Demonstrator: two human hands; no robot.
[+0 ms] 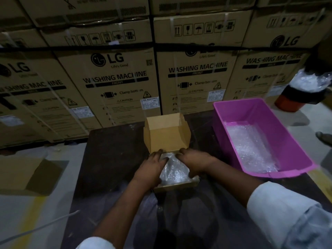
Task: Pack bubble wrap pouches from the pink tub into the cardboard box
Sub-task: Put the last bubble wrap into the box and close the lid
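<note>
Hands press pouches; cartons read "LG".

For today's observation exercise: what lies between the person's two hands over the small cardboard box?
In the head view, bubble wrap fills the gap between the left hand and right hand, lying in the cardboard box with its lid up.

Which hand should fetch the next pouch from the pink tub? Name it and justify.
Right. The right hand is on the side of the pink tub; the left hand would have to cross the cardboard box.
</note>
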